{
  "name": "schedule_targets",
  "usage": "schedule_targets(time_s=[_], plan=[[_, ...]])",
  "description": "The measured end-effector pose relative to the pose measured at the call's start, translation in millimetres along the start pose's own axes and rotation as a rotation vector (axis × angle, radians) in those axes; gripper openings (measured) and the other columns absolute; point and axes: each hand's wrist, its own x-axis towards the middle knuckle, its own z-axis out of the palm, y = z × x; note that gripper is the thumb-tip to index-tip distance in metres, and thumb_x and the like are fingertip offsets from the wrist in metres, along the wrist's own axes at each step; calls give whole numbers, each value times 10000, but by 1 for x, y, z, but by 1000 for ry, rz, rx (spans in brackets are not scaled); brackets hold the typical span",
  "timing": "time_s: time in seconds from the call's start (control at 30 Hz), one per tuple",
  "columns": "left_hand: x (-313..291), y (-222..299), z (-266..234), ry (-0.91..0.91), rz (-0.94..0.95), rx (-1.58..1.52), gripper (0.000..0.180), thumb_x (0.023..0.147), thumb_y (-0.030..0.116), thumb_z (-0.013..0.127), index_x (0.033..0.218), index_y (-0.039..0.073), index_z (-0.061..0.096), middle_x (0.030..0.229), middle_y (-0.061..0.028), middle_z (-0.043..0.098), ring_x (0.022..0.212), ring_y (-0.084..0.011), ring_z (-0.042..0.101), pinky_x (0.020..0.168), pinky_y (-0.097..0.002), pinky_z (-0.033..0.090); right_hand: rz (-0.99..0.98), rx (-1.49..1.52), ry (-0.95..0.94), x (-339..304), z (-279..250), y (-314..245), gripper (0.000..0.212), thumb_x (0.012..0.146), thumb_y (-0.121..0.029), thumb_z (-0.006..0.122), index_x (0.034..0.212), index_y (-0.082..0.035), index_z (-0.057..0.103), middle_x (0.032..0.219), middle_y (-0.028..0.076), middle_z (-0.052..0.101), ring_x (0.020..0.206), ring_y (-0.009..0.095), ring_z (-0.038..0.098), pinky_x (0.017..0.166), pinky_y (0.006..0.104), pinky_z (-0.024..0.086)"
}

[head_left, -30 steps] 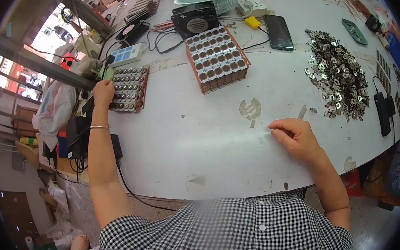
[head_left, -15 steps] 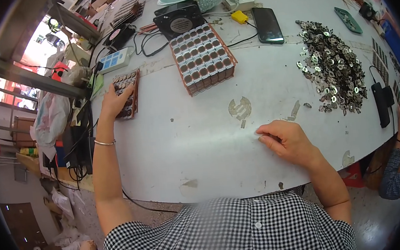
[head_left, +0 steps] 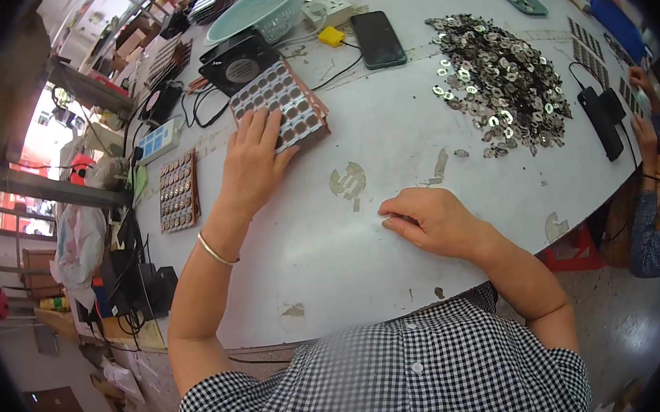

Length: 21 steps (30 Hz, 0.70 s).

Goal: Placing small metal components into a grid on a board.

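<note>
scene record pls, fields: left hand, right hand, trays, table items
left hand: left hand lies flat on the near tray of round cells
right hand: right hand rests loosely curled on the white table, holding nothing that shows
trays: second tray lies apart at the table's left edge
table items: heap of small metal parts, black phone, pale green basket

A single head-worn fisheye view looks steeply down from above the person's checked shirt (head_left: 390, 379) onto the white counter (head_left: 389, 163), close in, facing forward. Straight edges bend toward the dark round rim; both forearms enter from below.
</note>
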Motion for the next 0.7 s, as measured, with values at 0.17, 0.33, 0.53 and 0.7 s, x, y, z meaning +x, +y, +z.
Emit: schedule_targets(time_s=[0.17,0.33,0.53,0.7], plan=[[-5,-7,-27,-65,68,-127,587,953,270,698,1440,-4,520,1478,-213,517,1397,-415,453,1122,-467,407,-19,-6,-6,-3,-1,2,181,928,-168,711,1058,-44,731,908,109,715,800,278,687,726,368,552],[-6,-12,-51,78,49,-208,445,996,164,638,1401,-4,568,1387,-231,594,1282,-442,558,1077,-439,463,-7,5,-11,-6,0,-1,175,916,-197,697,1034,-69,715,891,98,679,850,300,680,749,410,553],[-24,87,-105,235,190,-139,435,1007,152,585,1368,-91,583,1365,-317,583,1278,-469,579,1109,-490,454,-33,-231,38,-23,-28,-10,186,905,-142,713,1061,-40,713,936,115,700,851,313,685,737,390,557],[-60,155,-68,-92,333,-312,634,770,232,820,1297,-58,621,1334,-284,566,1293,-484,539,1057,-554,481,118,-250,108,-62,-74,12,185,895,-114,714,1056,-24,712,941,133,703,832,317,679,734,390,554]])
